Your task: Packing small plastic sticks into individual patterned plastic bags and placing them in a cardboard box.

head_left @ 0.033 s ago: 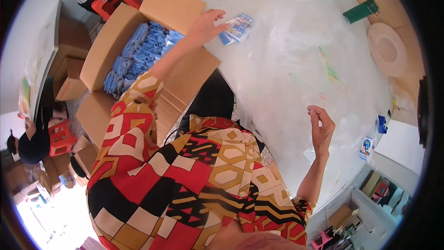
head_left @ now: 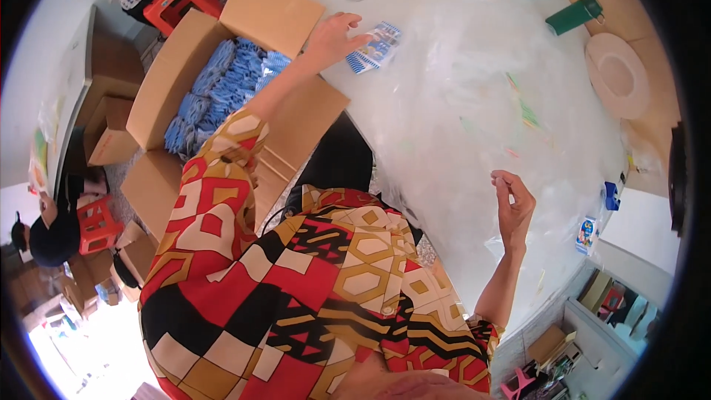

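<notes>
My left hand (head_left: 330, 43) reaches over the table at the far edge of an open cardboard box (head_left: 164, 83). Its fingers are loosely bent and the thumb stands apart. The thumb reaches the edge of a few flat blue-and-white printed packets (head_left: 376, 48); whether it touches them I cannot tell. My right hand (head_left: 515, 204) is above a broad spread of clear plastic bags (head_left: 452, 104), with thumb and bent fingers drawn together. Anything between those fingertips is too small or too clear to see. Bundles of blue packets (head_left: 215, 81) fill the box.
A green bottle (head_left: 574, 16) and a pale round hat-like thing (head_left: 617, 75) are at the far right. A blue tape dispenser (head_left: 612, 196) and a small blue-and-white packet (head_left: 586, 235) lie on the right edge. Red stools (head_left: 100, 222) stand at the left, near another person (head_left: 53, 233).
The whole view has shifted very slightly. Both hands keep nearly the same pose.
</notes>
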